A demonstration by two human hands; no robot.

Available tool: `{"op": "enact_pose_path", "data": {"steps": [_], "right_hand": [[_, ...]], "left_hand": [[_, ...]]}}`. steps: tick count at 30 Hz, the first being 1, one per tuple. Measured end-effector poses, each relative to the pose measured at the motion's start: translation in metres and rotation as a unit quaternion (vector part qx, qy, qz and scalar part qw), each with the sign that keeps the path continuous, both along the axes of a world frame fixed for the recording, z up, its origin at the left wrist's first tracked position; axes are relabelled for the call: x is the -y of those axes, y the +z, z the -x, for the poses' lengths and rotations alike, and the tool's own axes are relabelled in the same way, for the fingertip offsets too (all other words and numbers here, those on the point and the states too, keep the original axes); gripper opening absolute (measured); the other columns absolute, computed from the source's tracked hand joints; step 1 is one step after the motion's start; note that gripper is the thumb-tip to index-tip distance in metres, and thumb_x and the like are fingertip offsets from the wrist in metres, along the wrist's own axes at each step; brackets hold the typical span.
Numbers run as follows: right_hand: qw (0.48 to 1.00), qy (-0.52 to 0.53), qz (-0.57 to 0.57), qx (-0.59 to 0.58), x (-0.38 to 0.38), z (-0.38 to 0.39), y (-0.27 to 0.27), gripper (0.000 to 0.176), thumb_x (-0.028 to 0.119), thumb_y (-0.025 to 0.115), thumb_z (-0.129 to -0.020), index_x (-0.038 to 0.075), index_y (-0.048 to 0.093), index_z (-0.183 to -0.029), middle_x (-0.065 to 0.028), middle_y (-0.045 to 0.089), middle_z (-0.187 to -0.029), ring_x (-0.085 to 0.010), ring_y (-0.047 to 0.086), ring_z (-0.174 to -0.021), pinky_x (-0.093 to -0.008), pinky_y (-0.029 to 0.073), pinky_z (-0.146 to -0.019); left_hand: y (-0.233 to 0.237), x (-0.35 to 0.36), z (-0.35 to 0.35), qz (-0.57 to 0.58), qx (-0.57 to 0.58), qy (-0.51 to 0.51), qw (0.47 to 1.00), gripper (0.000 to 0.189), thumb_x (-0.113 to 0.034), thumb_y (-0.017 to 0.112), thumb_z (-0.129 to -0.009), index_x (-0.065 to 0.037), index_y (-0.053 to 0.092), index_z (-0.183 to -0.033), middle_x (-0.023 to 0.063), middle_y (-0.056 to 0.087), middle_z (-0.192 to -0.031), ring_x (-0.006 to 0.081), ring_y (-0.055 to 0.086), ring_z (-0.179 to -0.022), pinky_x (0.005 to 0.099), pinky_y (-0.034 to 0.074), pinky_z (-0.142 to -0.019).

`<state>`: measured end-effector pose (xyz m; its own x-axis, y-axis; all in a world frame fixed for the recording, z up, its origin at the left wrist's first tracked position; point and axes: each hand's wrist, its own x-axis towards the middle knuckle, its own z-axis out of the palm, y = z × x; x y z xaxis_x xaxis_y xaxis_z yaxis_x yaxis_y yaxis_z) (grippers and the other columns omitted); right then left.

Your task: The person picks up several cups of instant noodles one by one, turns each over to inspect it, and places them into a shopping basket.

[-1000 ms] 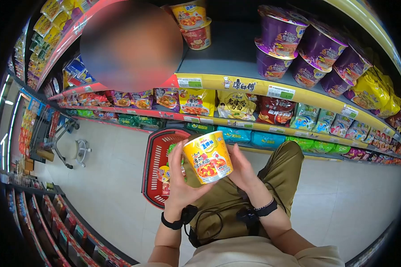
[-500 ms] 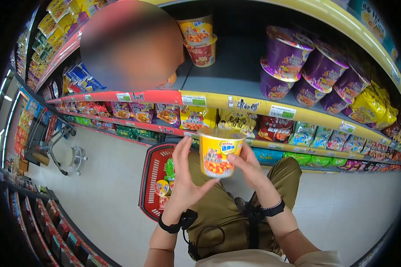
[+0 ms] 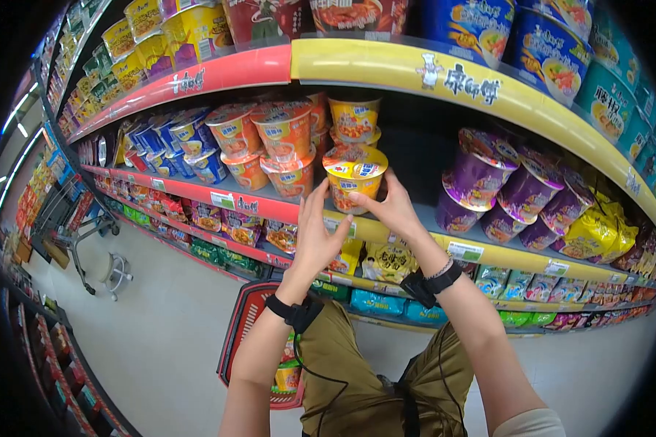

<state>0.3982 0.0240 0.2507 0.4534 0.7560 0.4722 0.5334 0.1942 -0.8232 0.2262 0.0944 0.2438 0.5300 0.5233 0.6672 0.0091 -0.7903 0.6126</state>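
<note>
A yellow instant noodle cup (image 3: 354,180) stands upright at the front of the middle shelf, its foil lid facing up. My right hand (image 3: 396,210) grips it, thumb on the front and fingers round the right side. My left hand (image 3: 315,234) is at the cup's left side, fingers stretched out and thumb apart; whether its fingertips touch the cup is hard to tell. Just behind is another yellow noodle cup (image 3: 354,119), stacked on a lower one. Orange noodle cups (image 3: 284,135) stand to the left.
Purple noodle cups (image 3: 481,171) and yellow noodle bags (image 3: 598,231) sit to the right. A red basket (image 3: 242,309) with several packets is on the floor by my left leg. The upper shelf edge (image 3: 372,62) overhangs the cups. A wheeled cart (image 3: 80,229) stands farther left.
My hands have carried the yellow noodle cup from above my lap forward to the shelf. The view has tilted up, and the left hand stays beside the cup with fingers spread.
</note>
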Motion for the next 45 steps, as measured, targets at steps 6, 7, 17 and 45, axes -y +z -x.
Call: {"op": "enact_pose_path", "data": {"steps": [6, 7, 17, 45], "right_hand": [[0.993, -0.018, 0.115, 0.018, -0.006, 0.0, -0.004, 0.095, 0.059, 0.064, -0.081, -0.005, 0.027, -0.142, -0.0289, 0.052, -0.129, -0.0389, 0.052, -0.121, -0.0403, 0.042, -0.099], [0.994, -0.017, 0.104, 0.023, -0.008, -0.001, -0.005, 0.096, 0.058, 0.065, -0.081, -0.004, 0.026, -0.143, -0.0284, 0.053, -0.129, -0.0386, 0.052, -0.121, -0.0401, 0.042, -0.099], [0.992, -0.043, 0.11, 0.051, -0.011, 0.002, 0.0, 0.087, 0.049, 0.066, -0.086, -0.001, 0.024, -0.144, -0.0248, 0.05, -0.132, -0.0332, 0.053, -0.122, -0.0366, 0.042, -0.101], [0.961, -0.103, 0.194, 0.166, 0.007, 0.023, 0.005, 0.085, 0.057, 0.049, -0.091, -0.005, 0.023, -0.144, -0.0284, 0.051, -0.127, -0.0406, 0.049, -0.12, -0.046, 0.043, -0.095]], "left_hand": [[-0.01, 0.002, -0.003, -0.016, -0.02, 0.04, 0.999, 0.08, -0.012, 0.072, -0.078, 0.001, 0.029, -0.144, 0.0231, 0.043, -0.138, 0.0329, 0.051, -0.12, 0.0419, 0.041, -0.1], [-0.012, 0.002, -0.003, -0.014, -0.021, 0.041, 0.999, 0.08, -0.012, 0.072, -0.078, 0.001, 0.029, -0.144, 0.0231, 0.043, -0.138, 0.0329, 0.051, -0.12, 0.0419, 0.041, -0.1], [-0.009, -0.002, -0.005, 0.024, -0.071, 0.051, 0.996, 0.084, -0.017, 0.069, -0.079, -0.003, 0.023, -0.147, 0.0186, 0.043, -0.14, 0.0286, 0.054, -0.117, 0.0466, 0.033, -0.099], [-0.017, 0.014, 0.032, 0.027, -0.014, -0.021, 0.999, 0.065, -0.008, 0.066, -0.083, -0.002, 0.036, -0.14, 0.0208, 0.039, -0.144, 0.0357, 0.037, -0.134, 0.0412, 0.032, -0.11]]}}
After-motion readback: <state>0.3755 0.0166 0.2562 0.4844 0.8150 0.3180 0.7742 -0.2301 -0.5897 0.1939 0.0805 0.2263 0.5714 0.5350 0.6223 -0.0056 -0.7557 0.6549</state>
